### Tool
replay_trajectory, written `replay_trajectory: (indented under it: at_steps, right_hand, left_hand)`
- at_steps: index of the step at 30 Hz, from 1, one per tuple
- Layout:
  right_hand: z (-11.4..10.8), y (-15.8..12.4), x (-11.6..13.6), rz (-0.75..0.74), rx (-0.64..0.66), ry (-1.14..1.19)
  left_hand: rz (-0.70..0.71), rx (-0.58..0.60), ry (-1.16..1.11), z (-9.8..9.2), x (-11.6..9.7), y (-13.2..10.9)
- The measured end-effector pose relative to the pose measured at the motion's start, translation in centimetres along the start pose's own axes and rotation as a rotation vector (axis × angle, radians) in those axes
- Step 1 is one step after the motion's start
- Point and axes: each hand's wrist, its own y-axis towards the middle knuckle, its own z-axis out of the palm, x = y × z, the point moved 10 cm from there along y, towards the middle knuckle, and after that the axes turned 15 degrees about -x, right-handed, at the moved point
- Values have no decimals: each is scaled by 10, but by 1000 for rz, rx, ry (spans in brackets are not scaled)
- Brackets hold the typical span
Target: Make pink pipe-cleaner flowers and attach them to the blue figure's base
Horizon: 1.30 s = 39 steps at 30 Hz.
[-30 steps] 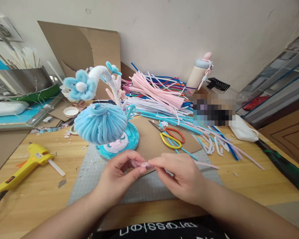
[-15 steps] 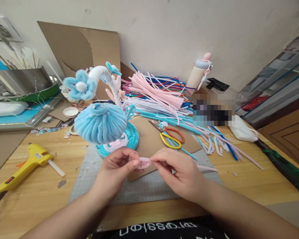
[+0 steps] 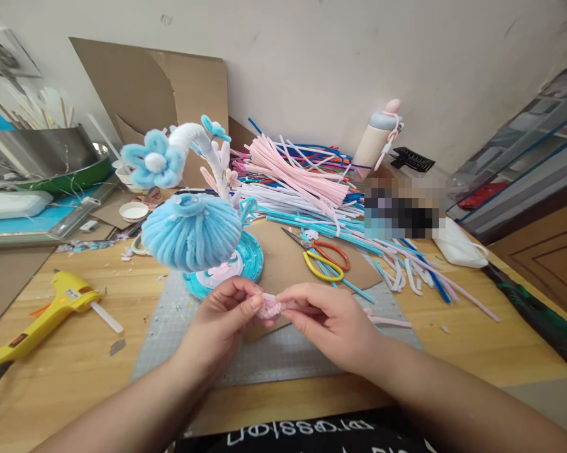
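Observation:
Between my two hands is a small coil of pale pink pipe cleaner (image 3: pixel 270 307). My left hand (image 3: pixel 229 318) pinches it between thumb and fingers. From the other side, my right hand (image 3: pixel 333 321) is closed on a strand at the coil's edge, its fingertips close to the left ones. Part of the coil is hidden behind the fingers. Just beyond stands a pipe-cleaner lamp-like piece with a blue pleated shade (image 3: pixel 192 231), a white curved stem (image 3: pixel 214 165), a blue flower (image 3: pixel 151 160) and a round turquoise base (image 3: pixel 255 255).
Scissors (image 3: pixel 325 258) lie on cardboard (image 3: pixel 278 270) over a grey cutting mat (image 3: pixel 193 358). A yellow glue gun (image 3: pixel 51 314) rests at left. Bundled pipe cleaners (image 3: pixel 297 173) pile up behind, near a bottle (image 3: pixel 375 138). A green-black tool (image 3: pixel 538 314) lies at right.
My right hand has moved slightly left, towards my left hand. The straight pink strand stretched between them now lies closer against the coil, and more of the coil shows.

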Motion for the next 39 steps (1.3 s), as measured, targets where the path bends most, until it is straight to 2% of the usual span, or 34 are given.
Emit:
replay_trajectory:
  at_steps: [3,6,10,15,19,21,24,26,33,36,39]
  right_hand:
    - [0,0,-11,125,-38,54]
    - [-2,-1,-16,181,-73,79]
    - [-1,-3,-18,172,-115,109]
    - [3,-3,-21,199,-154,318]
    - [-7,6,-18,152,-205,238]
    - [-5,8,-26,243,-178,239]
    - [11,1,-42,495,-84,454]
    - [21,-3,-45,581,-28,596]
    - [32,-5,-42,549,33,728]
    - [31,-4,-43,525,37,683]
    - [22,0,-44,455,-18,564]
  left_hand:
    - [-4,-24,-18,-2,0,-1]
    - [-9,-50,-15,-4,0,-1]
    - [-36,-63,-52,-6,3,0]
    - [-76,-60,-95,-8,8,1]
    - [-135,-85,-120,-11,14,3]
    - [-141,-100,-117,-13,14,3]
    - [-114,-99,-94,-11,11,3]
    - [-116,-94,-90,-10,11,3]
    - [-296,-98,-171,-11,25,1]
    - [-356,-88,-208,-10,30,-1]
    - [-393,-66,-245,-8,33,-3]
